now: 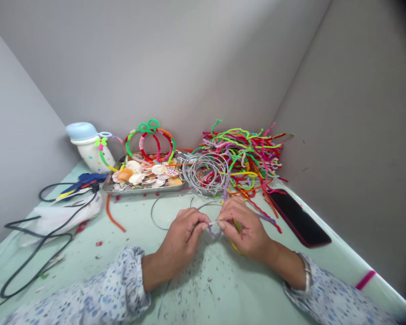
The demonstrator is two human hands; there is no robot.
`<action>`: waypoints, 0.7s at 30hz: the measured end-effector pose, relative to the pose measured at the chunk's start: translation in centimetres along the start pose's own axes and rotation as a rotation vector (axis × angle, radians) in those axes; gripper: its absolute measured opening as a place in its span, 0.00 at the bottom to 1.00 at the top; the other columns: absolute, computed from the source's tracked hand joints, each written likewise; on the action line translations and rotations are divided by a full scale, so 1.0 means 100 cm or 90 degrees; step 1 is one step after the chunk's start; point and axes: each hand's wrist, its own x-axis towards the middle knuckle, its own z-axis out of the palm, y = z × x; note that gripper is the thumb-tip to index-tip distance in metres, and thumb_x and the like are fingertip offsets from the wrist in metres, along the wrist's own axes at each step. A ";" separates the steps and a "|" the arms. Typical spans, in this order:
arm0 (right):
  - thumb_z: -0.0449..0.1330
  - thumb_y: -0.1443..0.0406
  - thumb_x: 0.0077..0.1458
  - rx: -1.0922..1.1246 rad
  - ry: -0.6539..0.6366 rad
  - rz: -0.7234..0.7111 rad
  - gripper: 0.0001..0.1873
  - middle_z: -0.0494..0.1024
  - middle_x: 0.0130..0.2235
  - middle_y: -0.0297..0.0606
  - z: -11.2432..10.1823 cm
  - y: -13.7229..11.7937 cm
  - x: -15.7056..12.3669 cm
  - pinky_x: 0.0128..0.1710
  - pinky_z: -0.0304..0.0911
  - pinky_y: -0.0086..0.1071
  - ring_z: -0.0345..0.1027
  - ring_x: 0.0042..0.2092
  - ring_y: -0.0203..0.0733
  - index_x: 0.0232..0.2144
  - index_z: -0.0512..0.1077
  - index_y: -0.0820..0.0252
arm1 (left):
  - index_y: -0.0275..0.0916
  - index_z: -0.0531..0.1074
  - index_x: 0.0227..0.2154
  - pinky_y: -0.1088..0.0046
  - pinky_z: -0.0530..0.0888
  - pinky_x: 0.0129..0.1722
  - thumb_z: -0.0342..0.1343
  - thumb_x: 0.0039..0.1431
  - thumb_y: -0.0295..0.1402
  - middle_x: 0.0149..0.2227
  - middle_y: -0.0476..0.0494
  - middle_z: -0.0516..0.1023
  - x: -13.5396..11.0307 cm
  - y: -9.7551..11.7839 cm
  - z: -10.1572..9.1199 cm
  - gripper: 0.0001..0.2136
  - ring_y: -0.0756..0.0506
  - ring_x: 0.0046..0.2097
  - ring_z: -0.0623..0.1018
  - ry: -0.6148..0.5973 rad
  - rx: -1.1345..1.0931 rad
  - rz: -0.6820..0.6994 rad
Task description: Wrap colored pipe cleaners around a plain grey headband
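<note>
My left hand (182, 234) and my right hand (245, 225) meet over the middle of the table, fingertips almost touching. Both pinch a pale purple pipe cleaner (215, 234), which sags in a small loop between them. A thin grey wire (152, 211) curves over the table behind my left hand; whether it runs into my fingers I cannot tell. Part of a yellow pipe cleaner (235, 248) shows under my right hand. Just beyond my hands lies a coil of grey wire (205, 174), beside a heap of coloured pipe cleaners (246, 153).
A metal tray (145, 191) of seashells (137, 178) stands at the back, with pipe-cleaner rings (150, 146) on it. Left are a white bottle (93, 151), blue-handled tool (83, 181), plastic bag (69, 214) and black cable (30, 273). A phone (299, 219) lies right.
</note>
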 end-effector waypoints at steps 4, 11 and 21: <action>0.62 0.67 0.54 -0.122 0.122 -0.035 0.11 0.72 0.39 0.40 -0.002 -0.002 -0.001 0.47 0.61 0.48 0.66 0.45 0.50 0.41 0.72 0.53 | 0.39 0.72 0.34 0.70 0.67 0.37 0.49 0.65 0.33 0.31 0.47 0.73 0.000 -0.001 0.000 0.08 0.45 0.36 0.72 0.025 -0.118 -0.102; 0.64 0.64 0.55 -0.185 0.068 -0.086 0.12 0.77 0.37 0.39 0.002 -0.002 -0.006 0.41 0.62 0.42 0.70 0.39 0.46 0.42 0.69 0.56 | 0.37 0.73 0.35 0.74 0.67 0.38 0.55 0.62 0.35 0.31 0.49 0.73 0.006 -0.003 -0.001 0.06 0.48 0.35 0.71 0.071 -0.352 -0.240; 0.63 0.60 0.57 -0.099 -0.057 0.034 0.09 0.78 0.29 0.36 0.005 -0.002 -0.004 0.38 0.59 0.39 0.69 0.33 0.43 0.39 0.74 0.58 | 0.37 0.71 0.34 0.74 0.67 0.37 0.55 0.62 0.35 0.30 0.50 0.72 0.008 -0.007 -0.001 0.06 0.49 0.34 0.70 0.098 -0.363 -0.244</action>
